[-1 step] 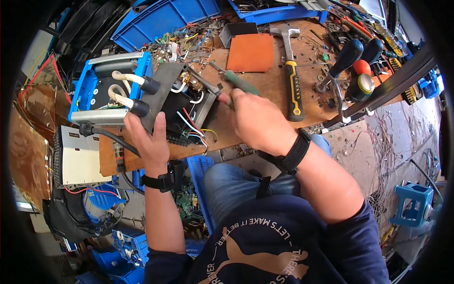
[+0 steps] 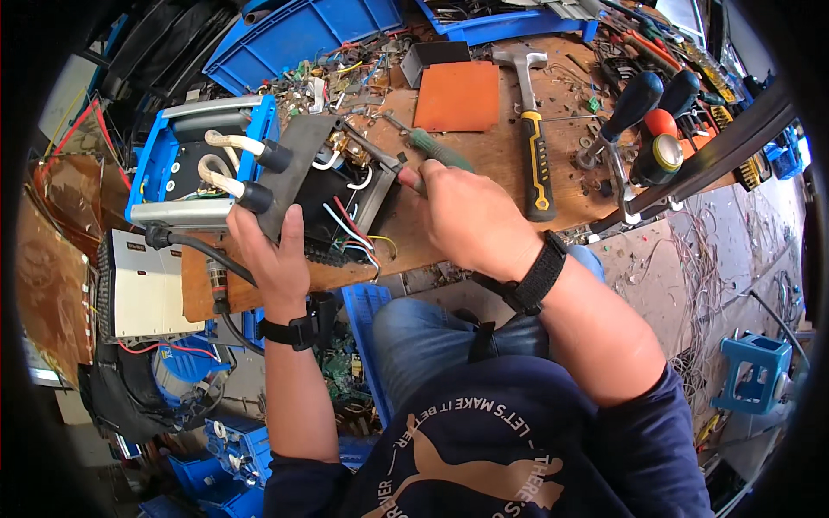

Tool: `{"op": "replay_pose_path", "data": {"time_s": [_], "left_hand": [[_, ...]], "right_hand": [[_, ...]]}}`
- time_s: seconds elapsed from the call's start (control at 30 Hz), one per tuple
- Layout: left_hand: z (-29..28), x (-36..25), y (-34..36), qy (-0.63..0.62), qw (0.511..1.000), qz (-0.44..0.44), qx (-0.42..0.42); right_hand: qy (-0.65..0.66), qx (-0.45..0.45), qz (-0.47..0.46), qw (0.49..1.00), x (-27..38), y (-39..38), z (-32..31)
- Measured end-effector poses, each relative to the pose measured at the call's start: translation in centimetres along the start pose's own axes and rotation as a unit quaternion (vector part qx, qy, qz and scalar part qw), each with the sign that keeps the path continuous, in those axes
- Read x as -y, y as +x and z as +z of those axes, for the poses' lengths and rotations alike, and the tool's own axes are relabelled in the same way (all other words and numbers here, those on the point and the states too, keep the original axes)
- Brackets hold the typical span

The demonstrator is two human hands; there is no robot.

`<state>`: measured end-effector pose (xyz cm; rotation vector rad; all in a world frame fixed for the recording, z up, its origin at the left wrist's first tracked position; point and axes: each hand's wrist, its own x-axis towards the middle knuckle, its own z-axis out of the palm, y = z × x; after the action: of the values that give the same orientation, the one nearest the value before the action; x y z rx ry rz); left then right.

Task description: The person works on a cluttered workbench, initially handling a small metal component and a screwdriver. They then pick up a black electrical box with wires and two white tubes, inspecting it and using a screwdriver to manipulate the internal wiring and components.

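My left hand (image 2: 272, 255) grips the near edge of a dark box-shaped electrical unit (image 2: 298, 177), thumb in front and fingers partly hidden. The unit is tilted at the bench's near edge. Two thick white cables (image 2: 223, 180) come out of its left face through black collars. Copper-coloured parts and red, blue and white wires (image 2: 350, 223) show in its open side. My right hand (image 2: 471, 211) is closed around a red-handled tool (image 2: 411, 178), its dark end against the unit's right edge; its exact kind is hidden. Just beyond lies a green-handled screwdriver (image 2: 436, 148).
A blue-framed casing (image 2: 203, 160) stands left of the unit. Farther right on the wooden bench are an orange square sheet (image 2: 458, 97), a hammer (image 2: 535, 147) and dark-blue-handled tools (image 2: 635, 104). Small scrap and a blue bin (image 2: 302, 39) fill the back; a black cable (image 2: 203, 249) hangs below.
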<state>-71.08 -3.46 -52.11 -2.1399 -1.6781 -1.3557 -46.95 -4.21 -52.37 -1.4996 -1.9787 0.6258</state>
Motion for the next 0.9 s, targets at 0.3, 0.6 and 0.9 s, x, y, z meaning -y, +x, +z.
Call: {"op": "replay_pose_path", "data": {"time_s": [0.3,0.6,0.9], "left_hand": [[0.2,-0.4,0.1,-0.020,1.000,-0.012,0.010],[-0.4,-0.5,0.1,-0.003,1.000,-0.021,0.013],[-0.2,-1.1,0.3,-0.013,1.000,-0.021,0.009]], "right_hand": [[-0.062,-0.002,0.015,0.998,0.1,0.5,0.3],[-0.087,0.014,-0.013,0.996,0.9,0.6,-1.1],[0.033,0.070,0.004,0.997,-2.1,0.2,-0.8]]}}
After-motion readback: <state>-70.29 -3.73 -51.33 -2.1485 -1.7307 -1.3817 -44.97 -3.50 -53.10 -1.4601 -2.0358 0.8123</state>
